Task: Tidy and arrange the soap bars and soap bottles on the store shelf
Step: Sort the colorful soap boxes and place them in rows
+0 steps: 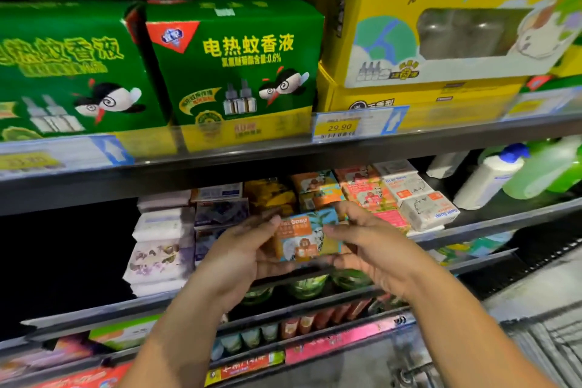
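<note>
An orange and teal boxed soap bar [307,236] is held between both hands in front of the middle shelf. My left hand [242,249] grips its left end, thumb on the front. My right hand [362,242] grips its right end. Behind it on the shelf lie more boxed soap bars: orange ones [318,189], pink ones [368,195] and white goat soap boxes [422,201]. Pale wrapped soap bars [160,242] are stacked at the left. A white soap bottle with a blue cap [491,176] and a green bottle [541,173] stand at the right.
The shelf above carries green boxes [233,63] and yellow boxes [441,16] with a 29.90 price tag [340,127]. The dark shelf edge [283,151] runs just above the soaps. Lower shelves hold green jars [308,285] and small tubes [283,327].
</note>
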`<state>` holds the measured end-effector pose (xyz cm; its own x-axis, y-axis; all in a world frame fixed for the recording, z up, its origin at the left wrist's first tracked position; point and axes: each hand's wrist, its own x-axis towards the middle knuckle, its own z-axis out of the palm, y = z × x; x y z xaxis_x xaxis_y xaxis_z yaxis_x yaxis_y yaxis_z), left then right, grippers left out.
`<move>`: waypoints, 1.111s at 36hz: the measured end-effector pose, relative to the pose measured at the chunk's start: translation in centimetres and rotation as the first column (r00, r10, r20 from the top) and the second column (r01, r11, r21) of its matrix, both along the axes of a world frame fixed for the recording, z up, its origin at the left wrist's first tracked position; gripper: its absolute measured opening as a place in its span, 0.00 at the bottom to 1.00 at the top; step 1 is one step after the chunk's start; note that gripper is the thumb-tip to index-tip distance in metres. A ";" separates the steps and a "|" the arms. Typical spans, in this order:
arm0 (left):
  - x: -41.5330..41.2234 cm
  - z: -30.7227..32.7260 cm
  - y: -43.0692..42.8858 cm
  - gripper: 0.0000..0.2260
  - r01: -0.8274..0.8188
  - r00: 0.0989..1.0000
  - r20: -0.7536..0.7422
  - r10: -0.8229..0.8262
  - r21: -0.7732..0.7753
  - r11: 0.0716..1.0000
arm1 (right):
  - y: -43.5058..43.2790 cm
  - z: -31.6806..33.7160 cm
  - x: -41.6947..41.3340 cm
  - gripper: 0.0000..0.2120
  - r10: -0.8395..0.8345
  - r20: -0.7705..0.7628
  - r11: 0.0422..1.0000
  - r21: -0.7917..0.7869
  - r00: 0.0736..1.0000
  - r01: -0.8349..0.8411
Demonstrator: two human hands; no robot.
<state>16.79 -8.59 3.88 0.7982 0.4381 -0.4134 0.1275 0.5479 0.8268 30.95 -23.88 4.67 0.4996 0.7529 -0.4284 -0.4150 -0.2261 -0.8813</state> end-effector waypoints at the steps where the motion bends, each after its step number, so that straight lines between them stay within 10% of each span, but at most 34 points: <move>1: 0.2 0.2 -0.1 0.12 -0.032 0.999 0.022 0.034 -0.052 0.998 | 0.1 0.0 0.0 0.30 -0.018 -0.001 1.000 0.019 1.000 0.018; 5: 1.1 0.4 -0.2 0.02 -0.175 0.977 0.103 0.187 -0.111 0.978 | 0.6 0.1 -0.5 0.21 -0.054 0.023 0.994 0.093 0.998 0.051; 14: 2.7 -0.5 -0.1 0.18 -0.125 0.944 0.327 0.040 0.245 0.961 | 0.7 0.0 1.6 0.17 -0.035 0.628 0.998 0.057 0.777 -0.001; 23: 7.2 -0.1 -4.0 0.25 -0.083 0.887 0.445 -0.121 0.412 0.907 | -3.1 -0.4 5.2 0.30 0.219 0.952 0.974 -0.226 0.214 0.005; 33: 19.0 -2.1 -17.6 0.07 0.194 0.886 0.348 -0.305 0.318 0.928 | -19.5 -4.9 12.7 0.35 -0.024 0.911 0.979 -0.061 0.411 0.192; 40: 28.8 -9.0 -28.3 0.04 0.453 0.828 -0.098 -0.552 0.697 0.556 | -33.8 -11.6 17.9 0.31 -0.028 0.869 0.894 -0.199 0.494 0.401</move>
